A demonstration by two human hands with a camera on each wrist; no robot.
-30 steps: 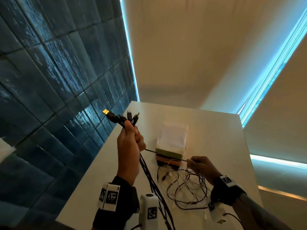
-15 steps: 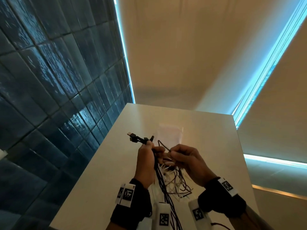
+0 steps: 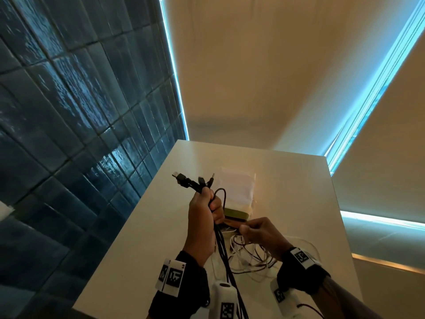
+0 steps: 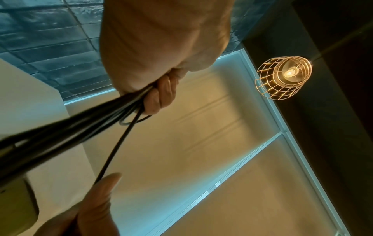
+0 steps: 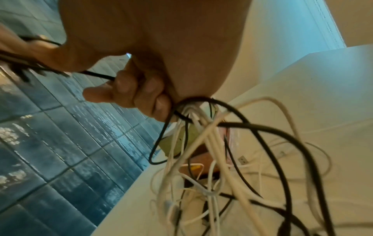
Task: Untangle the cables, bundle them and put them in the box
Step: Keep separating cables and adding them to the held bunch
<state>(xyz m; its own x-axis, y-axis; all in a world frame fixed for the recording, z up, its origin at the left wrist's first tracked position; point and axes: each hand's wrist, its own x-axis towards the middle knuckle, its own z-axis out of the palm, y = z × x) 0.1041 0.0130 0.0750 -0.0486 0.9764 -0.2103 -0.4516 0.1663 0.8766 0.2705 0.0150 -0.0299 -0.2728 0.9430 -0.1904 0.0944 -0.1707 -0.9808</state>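
Note:
My left hand (image 3: pixel 205 210) grips a bunch of black cables (image 3: pixel 224 256) above the white table (image 3: pixel 287 180), their plugs (image 3: pixel 190 181) sticking out above the fist. The same bunch of black cables (image 4: pixel 66 129) runs taut from my left hand (image 4: pixel 161 94) in the left wrist view. Just to its right, my right hand (image 3: pixel 255 231) pinches a thin black cable (image 5: pixel 96 75) that loops up to the left fist. A tangle of white and black cables (image 3: pixel 253 256) lies beneath it. The box (image 3: pixel 236 199), with a white top and green band, stands behind both hands.
A dark blue tiled wall (image 3: pixel 69 134) runs along the table's left edge. Window blinds with bright light strips (image 3: pixel 368 88) fill the back and right. A wire-cage lamp (image 4: pixel 282 76) hangs overhead.
My left hand came down and toward the right hand with its cable bunch. The right hand met it, then drew back down to the tangle, pinching a thin black cable.

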